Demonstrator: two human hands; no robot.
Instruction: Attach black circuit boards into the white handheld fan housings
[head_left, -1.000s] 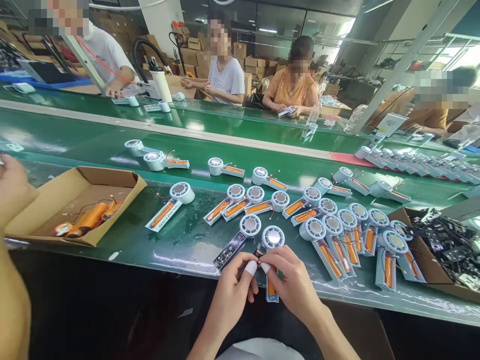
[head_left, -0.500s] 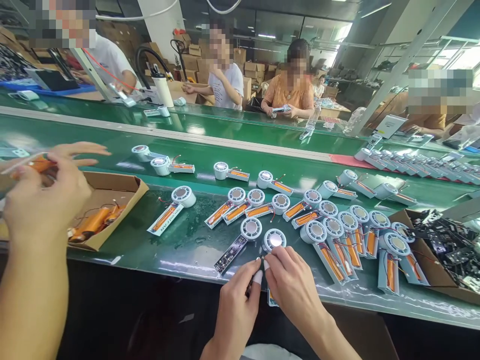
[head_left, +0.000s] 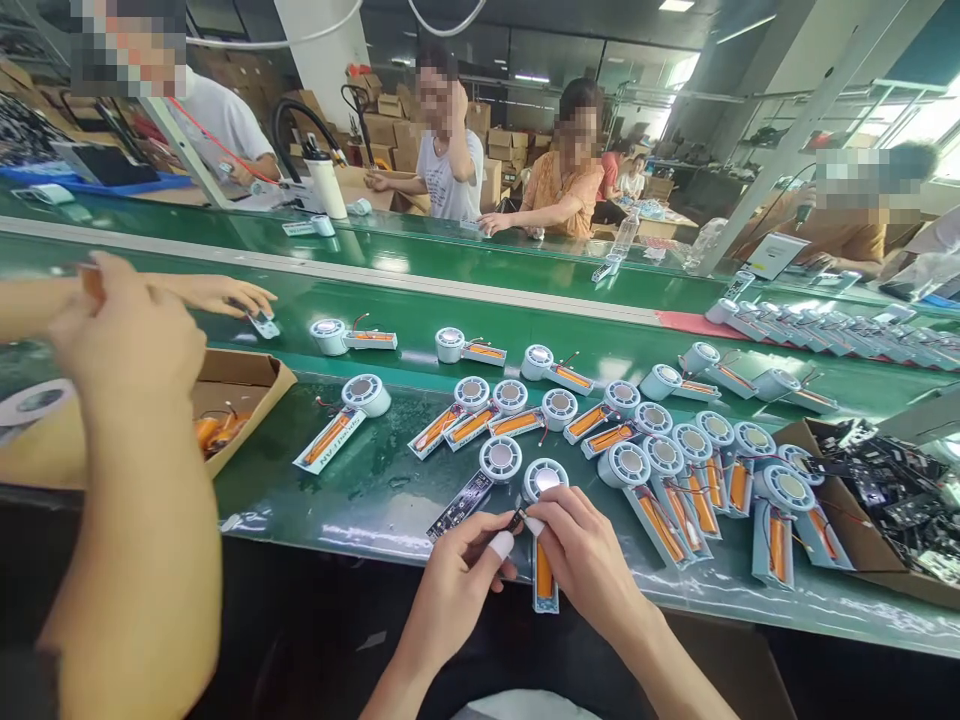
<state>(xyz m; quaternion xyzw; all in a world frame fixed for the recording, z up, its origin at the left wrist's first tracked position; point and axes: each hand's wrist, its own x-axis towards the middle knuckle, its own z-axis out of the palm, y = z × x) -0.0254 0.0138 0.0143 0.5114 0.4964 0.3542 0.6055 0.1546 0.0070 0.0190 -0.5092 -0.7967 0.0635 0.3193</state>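
Note:
My left hand [head_left: 469, 565] pinches a small dark circuit board [head_left: 516, 520], mostly hidden by the fingers. My right hand [head_left: 585, 545] has its fingertips closed at the board's upper end; whether they grip a wire there is too small to tell. Just beneath the hands lies a round-headed fan unit [head_left: 546, 478], its handle holding an orange battery [head_left: 543, 572] and reaching past the bench edge. Left of it is another fan [head_left: 500, 459] with a black circuit board [head_left: 459, 505] in its handle. White covers wrap some fingertips.
Several open fans [head_left: 664, 455] with orange batteries lie to the right, beside a box of circuit boards [head_left: 885, 500]. A co-worker's arm [head_left: 142, 480] crosses the left, over a cardboard box [head_left: 247, 375]. More fans [head_left: 450, 345] lie on the green belt.
My left hand has moved slightly left and down, and the board and orange battery now show. At left, the co-worker's arms have moved right, one reaching over the belt.

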